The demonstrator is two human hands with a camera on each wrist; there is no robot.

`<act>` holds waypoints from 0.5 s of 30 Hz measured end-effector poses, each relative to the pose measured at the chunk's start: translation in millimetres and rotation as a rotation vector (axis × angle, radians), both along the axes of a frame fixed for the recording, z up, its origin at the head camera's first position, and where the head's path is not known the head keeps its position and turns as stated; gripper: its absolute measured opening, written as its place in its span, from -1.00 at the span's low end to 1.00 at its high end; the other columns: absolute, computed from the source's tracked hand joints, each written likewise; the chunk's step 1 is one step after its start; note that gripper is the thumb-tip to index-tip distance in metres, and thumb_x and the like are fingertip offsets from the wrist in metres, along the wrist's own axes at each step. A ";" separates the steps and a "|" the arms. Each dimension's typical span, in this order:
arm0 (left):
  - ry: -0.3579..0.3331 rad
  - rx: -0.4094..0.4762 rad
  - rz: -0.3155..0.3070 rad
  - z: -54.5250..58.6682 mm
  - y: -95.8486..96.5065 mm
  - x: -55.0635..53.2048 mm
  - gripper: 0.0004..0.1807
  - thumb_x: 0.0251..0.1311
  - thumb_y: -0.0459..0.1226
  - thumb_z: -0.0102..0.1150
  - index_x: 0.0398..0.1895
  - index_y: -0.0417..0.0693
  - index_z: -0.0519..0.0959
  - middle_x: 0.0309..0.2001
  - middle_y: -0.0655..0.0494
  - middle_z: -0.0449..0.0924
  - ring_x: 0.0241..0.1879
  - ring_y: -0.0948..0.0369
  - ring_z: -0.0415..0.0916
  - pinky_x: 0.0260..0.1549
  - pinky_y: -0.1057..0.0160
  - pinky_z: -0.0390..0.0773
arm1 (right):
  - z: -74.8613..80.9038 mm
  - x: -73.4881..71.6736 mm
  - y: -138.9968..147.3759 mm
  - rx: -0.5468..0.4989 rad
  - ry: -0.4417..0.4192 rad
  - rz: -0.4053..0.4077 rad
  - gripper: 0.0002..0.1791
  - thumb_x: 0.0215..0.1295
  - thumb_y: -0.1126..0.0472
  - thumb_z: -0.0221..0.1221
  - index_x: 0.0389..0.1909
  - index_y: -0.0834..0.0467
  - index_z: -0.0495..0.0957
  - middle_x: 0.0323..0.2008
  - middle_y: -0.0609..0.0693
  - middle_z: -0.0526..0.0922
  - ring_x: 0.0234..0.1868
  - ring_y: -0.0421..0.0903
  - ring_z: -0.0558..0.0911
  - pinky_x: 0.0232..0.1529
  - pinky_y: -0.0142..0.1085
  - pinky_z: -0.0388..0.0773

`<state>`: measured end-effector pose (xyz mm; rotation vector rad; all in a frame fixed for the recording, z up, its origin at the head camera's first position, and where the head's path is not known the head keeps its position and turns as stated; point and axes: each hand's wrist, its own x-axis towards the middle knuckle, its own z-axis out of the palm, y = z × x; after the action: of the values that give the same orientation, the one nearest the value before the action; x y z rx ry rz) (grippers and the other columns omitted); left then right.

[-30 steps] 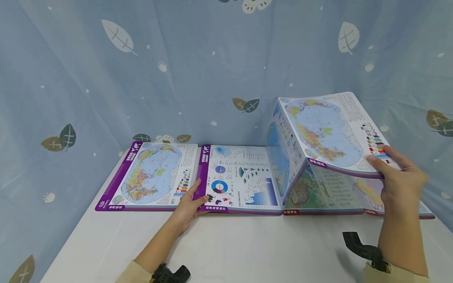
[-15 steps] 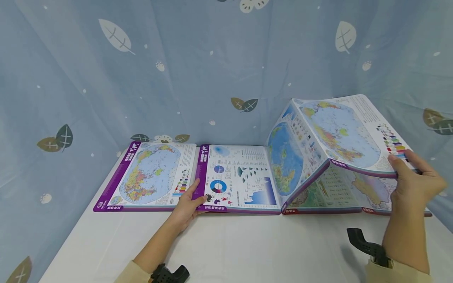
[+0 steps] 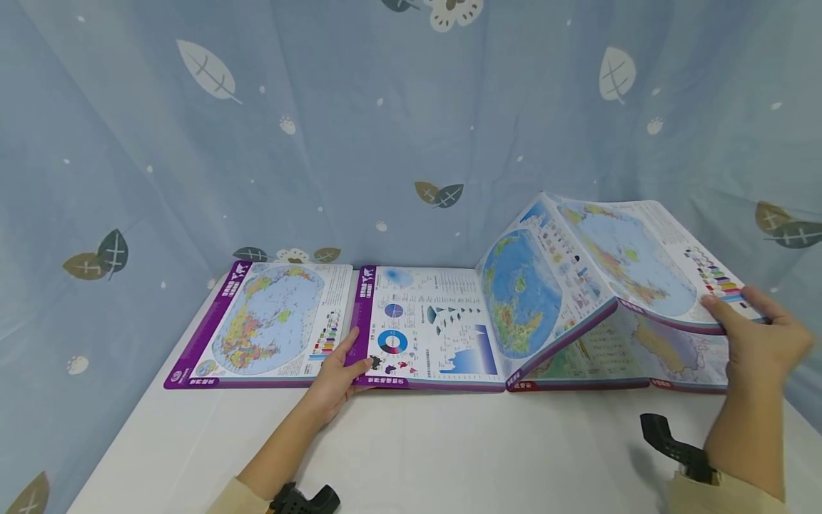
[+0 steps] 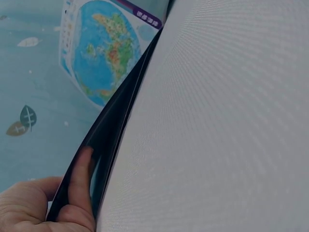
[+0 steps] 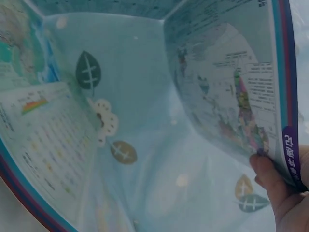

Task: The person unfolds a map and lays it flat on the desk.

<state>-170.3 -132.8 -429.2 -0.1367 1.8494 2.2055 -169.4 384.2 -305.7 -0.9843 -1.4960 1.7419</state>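
Note:
A fold-out world map (image 3: 424, 321) with purple edging spreads across the table. My left hand (image 3: 335, 382) pinches its purple left edge, thumb on top. The left wrist view shows a finger (image 4: 79, 181) behind the lifted sheet. Right of the fold, a panel with a blue world map (image 3: 520, 293) slopes up to a ridge. From there another panel (image 3: 636, 250) slants down to the right, its outer edge gripped by my right hand (image 3: 767, 343), thumb on the face. In the right wrist view that thumb (image 5: 268, 176) presses the panel's other face.
A second purple-edged world map (image 3: 270, 321) lies flat at the left. Beneath the raised panels lies a map sheet with red labels (image 3: 591, 353), partly covered. White table (image 3: 481, 450) in front; a blue leaf-patterned curtain (image 3: 359, 128) hangs behind.
My right hand has moved right and slightly down with the panel edge. The folded panels have spread wider and their ridge has dropped to the right. The left hand keeps its hold.

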 end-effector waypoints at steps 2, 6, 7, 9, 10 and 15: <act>-0.004 -0.003 -0.002 -0.5 -0.3 0.5 -0.21 0.33 -0.46 -0.08 0.52 0.15 -0.14 0.42 -0.13 0.07 0.21 -0.16 0.38 0.01 0.09 0.56 | -1.6 1.7 5.8 0.003 -0.059 0.009 -0.12 -0.25 0.22 0.54 0.22 -0.15 0.44 0.29 -0.28 0.26 0.11 -0.38 0.33 0.29 -0.50 0.23; 0.003 -0.004 -0.013 -0.5 -0.8 1.7 -0.21 0.33 -0.45 -0.07 0.52 0.12 -0.15 0.42 -0.16 0.06 0.21 -0.17 0.37 0.01 0.09 0.56 | -5.8 5.3 16.6 -0.002 -0.095 0.011 -0.06 -0.24 0.22 0.54 0.28 -0.19 0.37 0.37 -0.28 0.17 0.22 -0.37 0.27 0.35 -0.48 0.15; 0.001 -0.002 -0.013 -0.4 -0.7 1.8 -0.21 0.33 -0.45 -0.07 0.52 0.12 -0.15 0.42 -0.16 0.07 0.21 -0.17 0.37 0.01 0.09 0.56 | -7.4 5.8 19.5 -0.018 -0.088 0.009 -0.05 -0.25 0.24 0.54 0.27 -0.19 0.37 0.37 -0.27 0.17 0.23 -0.37 0.27 0.29 -0.51 0.23; 0.001 -0.001 -0.012 -0.1 -0.7 2.0 -0.21 0.33 -0.45 -0.07 0.52 0.12 -0.15 0.42 -0.16 0.07 0.21 -0.17 0.37 0.01 0.09 0.56 | -11.9 7.1 25.5 -0.055 -0.055 0.006 -0.04 -0.25 0.30 0.53 0.28 -0.16 0.37 0.37 -0.27 0.16 0.24 -0.37 0.29 0.05 -0.60 0.42; 0.002 0.001 -0.012 -0.2 -0.6 2.0 -0.21 0.33 -0.45 -0.07 0.52 0.12 -0.16 0.42 -0.17 0.07 0.21 -0.17 0.37 0.01 0.09 0.56 | -14.5 8.1 28.3 -0.072 -0.038 0.008 -0.04 -0.24 0.32 0.52 0.29 -0.15 0.36 0.38 -0.26 0.15 0.25 -0.37 0.29 -0.13 -0.64 0.50; -0.012 -0.011 -0.003 0.5 -0.4 2.1 -0.21 0.34 -0.44 -0.07 0.52 0.15 -0.14 0.43 -0.14 0.05 0.23 -0.16 0.36 0.02 0.10 0.55 | -29.0 10.7 42.1 -0.151 -0.010 0.011 -0.04 -0.19 0.34 0.49 0.32 -0.15 0.32 0.37 -0.26 0.16 0.12 -0.38 0.39 -0.72 -0.70 0.39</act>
<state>-168.3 -133.1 -428.6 -0.1497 1.8542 2.1883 -158.7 426.2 -334.7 -1.0633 -1.3941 1.8825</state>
